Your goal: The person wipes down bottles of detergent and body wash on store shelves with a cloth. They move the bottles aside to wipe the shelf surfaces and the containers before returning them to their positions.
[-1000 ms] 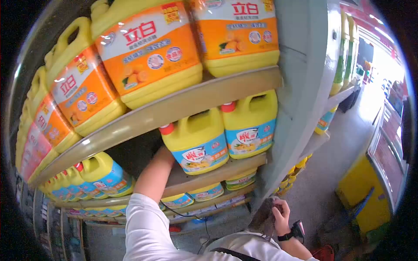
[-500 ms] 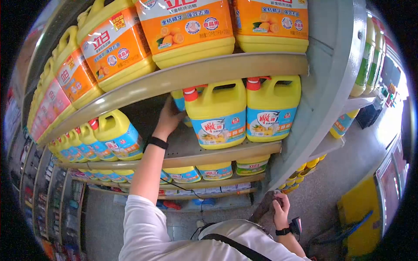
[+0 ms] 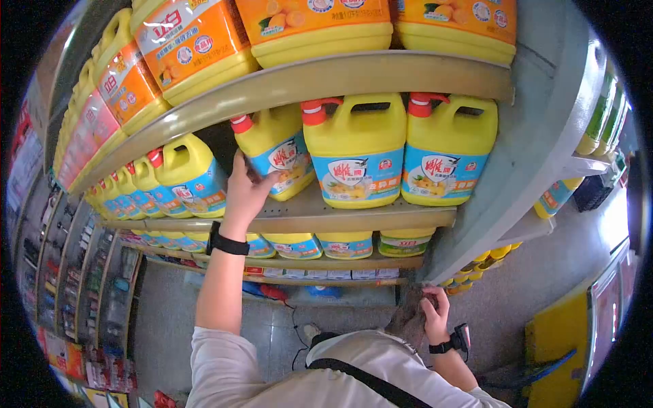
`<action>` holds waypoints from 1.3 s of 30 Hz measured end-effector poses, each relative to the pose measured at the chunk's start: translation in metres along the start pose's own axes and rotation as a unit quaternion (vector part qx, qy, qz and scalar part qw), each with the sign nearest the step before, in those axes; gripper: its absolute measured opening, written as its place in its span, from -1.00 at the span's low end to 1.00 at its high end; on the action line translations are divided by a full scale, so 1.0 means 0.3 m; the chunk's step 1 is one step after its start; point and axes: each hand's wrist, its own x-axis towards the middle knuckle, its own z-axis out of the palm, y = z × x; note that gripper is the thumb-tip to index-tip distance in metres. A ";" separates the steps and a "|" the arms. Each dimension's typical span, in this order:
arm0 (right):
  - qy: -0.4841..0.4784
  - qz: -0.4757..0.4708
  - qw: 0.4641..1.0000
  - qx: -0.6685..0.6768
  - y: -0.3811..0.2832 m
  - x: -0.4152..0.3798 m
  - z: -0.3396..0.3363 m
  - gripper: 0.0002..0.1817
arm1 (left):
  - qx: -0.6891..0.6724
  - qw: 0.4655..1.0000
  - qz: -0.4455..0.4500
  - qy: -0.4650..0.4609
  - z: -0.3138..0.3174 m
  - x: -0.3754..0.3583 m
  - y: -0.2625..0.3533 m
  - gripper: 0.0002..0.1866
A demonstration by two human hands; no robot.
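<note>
My left hand is against the lower left side of a yellow jug with a red cap and blue label, its thumb across the front and its fingers at the side. This jug stands tilted on the middle shelf. Directly to its right is an upright matching jug, with another one beyond. Low at the right, my right hand has curled fingers beside a dark, blurred thing; what they hold is unclear.
Large orange-labelled jugs line the upper shelf, whose edge hangs just above. More blue-labelled jugs stand to the left. A grey upright panel borders the right. Smaller rows sit on the shelf below.
The tilted jug has come forward out of the shelf's depth beside the other two. My left hand has moved down and left with it. The view has shifted slightly.
</note>
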 end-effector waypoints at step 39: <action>-0.146 -0.163 0.964 -0.150 -0.527 0.298 0.866 0.03 | 0.002 0.993 0.115 0.033 -0.133 -0.275 -0.055 -0.16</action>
